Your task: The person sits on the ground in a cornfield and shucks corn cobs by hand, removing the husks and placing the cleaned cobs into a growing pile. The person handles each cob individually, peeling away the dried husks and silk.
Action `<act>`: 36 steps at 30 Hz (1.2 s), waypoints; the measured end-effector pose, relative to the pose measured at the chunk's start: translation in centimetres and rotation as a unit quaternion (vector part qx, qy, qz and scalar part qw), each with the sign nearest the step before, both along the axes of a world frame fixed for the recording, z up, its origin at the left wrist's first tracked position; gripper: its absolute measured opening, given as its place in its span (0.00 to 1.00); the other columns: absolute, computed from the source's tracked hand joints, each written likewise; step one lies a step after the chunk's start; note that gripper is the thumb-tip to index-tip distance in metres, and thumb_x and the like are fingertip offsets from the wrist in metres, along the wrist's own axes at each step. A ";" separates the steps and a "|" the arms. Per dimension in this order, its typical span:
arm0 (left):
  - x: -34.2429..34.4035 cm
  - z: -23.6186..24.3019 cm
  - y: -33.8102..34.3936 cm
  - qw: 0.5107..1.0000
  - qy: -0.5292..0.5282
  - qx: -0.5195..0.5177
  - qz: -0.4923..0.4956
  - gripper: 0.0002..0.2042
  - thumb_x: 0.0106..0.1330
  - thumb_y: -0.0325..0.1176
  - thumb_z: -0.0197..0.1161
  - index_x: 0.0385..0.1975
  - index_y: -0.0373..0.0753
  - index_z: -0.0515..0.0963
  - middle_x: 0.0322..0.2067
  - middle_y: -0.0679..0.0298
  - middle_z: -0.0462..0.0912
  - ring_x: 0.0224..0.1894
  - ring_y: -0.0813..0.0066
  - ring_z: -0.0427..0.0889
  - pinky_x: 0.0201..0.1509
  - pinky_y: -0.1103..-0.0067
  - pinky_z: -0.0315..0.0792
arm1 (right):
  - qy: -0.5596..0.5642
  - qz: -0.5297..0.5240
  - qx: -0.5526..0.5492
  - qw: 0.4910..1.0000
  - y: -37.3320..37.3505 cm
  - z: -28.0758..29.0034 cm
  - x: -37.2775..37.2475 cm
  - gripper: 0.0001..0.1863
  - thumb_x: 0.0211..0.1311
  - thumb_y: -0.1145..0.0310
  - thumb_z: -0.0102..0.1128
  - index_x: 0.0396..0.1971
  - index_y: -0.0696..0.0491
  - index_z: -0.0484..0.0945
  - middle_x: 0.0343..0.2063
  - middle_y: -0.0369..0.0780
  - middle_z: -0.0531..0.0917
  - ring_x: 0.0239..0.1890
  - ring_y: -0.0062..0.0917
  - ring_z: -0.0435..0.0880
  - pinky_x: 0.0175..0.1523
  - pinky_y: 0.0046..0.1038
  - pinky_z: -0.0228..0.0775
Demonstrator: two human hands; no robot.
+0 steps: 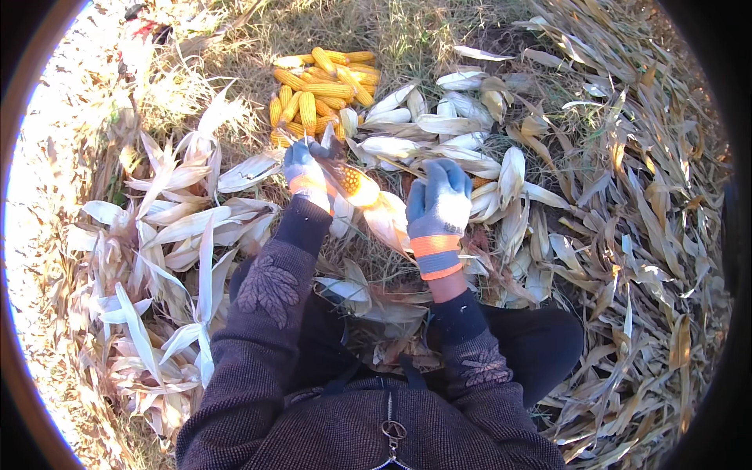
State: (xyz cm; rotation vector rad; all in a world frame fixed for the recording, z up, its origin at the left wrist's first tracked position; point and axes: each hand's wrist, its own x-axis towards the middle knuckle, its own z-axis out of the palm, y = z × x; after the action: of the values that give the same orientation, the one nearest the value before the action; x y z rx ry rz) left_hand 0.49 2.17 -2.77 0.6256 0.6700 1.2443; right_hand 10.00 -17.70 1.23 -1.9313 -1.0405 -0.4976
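Note:
A partly husked ear of corn lies slantwise between my hands, its yellow kernels bare toward the left and pale husk round its lower right end. My left hand, in a grey glove with an orange band, is closed on the ear's upper left end, where dark husk shows by the fingers. A thin pale point sticks up beside that hand. My right hand, gloved alike, has its fingers curled just right of the ear; what they hold is hidden. The husk's end passes close by its cuff.
Bare yellow corn ears are piled ahead of my left hand. Several unhusked ears lie ahead and to the right. Loose husks heap at the left, and dry stalks and leaves cover the right. My bent legs are close below.

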 end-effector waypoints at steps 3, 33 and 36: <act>0.2 -0.2 -0.4 0.999 -0.031 0.033 -0.021 0.08 0.64 0.32 0.50 0.22 0.41 0.67 0.20 0.67 0.67 0.25 0.74 0.70 0.35 0.74 0.70 | 0.136 0.132 -0.023 0.982 1.2 -0.3 -3.5 0.16 0.48 0.70 0.58 0.40 0.57 0.75 0.41 0.49 0.76 0.42 0.46 0.74 0.47 0.42 0.67; 0.6 -1.9 -6.5 0.780 0.342 0.416 -0.319 0.14 0.65 0.43 0.50 0.43 0.40 0.72 0.39 0.65 0.78 0.43 0.71 0.76 0.51 0.76 0.70 | 0.307 0.162 0.281 0.895 4.0 -6.7 0.2 0.23 0.62 0.67 0.48 0.56 0.58 0.64 0.48 0.44 0.74 0.50 0.31 0.74 0.58 0.30 0.65; 0.3 -3.0 -7.4 0.847 0.209 0.252 -0.418 0.11 0.68 0.36 0.47 0.43 0.38 0.71 0.40 0.63 0.78 0.43 0.71 0.76 0.48 0.75 0.71 | 0.514 0.206 0.460 0.694 3.5 -5.3 1.5 0.18 0.68 0.68 0.45 0.55 0.58 0.63 0.42 0.43 0.77 0.41 0.26 0.77 0.48 0.27 0.71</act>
State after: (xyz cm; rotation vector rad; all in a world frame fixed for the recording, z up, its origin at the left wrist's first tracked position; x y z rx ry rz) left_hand 0.74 -5.23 -5.72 1.4751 0.3246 0.4314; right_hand 11.52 -14.21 -4.07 -0.7343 -0.2793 0.3225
